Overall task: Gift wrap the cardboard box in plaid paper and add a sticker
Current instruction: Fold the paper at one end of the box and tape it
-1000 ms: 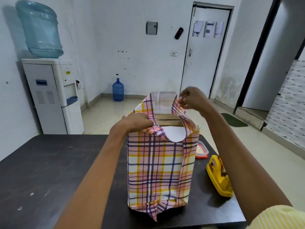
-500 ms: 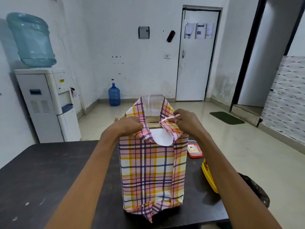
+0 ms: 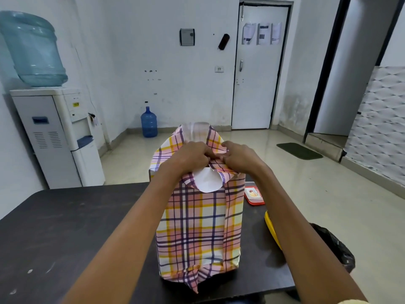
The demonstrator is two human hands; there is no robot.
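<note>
Head camera looks down on a tall parcel standing upright on a dark matte tabletop point(image 3: 65, 227), near its right end. The brown cardboard box itself is hidden inside a sleeve of thin pink, yellow and navy plaid paper point(image 3: 197, 227), which runs past the box's top as loose flaps. The far flap point(image 3: 196, 130) stands up, showing its pale underside. A white curl of the sheet's reverse point(image 3: 207, 181) hangs over the near top edge.

The left hand point(image 3: 192, 155) and right hand point(image 3: 238, 156) meet over the top, knuckles close together. Each has its fingers curled onto a side flap, pinching the plaid paper and pressing it inward and down.

The paper looks light, thin and limp. It probably creases readily and could tear at the corners if pulled hard, so the best hold is likely near the flap edges, drawing them taut against the box rim. The box looks stiff enough to press against. Being tall and probably light, it may tip or slide if pushed sideways, so pressure should go straight down. The bottom end is already gathered into a rough tail point(image 3: 194, 279).

A small red-rimmed lidded container point(image 3: 254, 195) sits just beside the parcel, with a yellow plastic tape dispenser point(image 3: 271, 229) nearer the table edge. No sticker shows on the wrapping.
</note>
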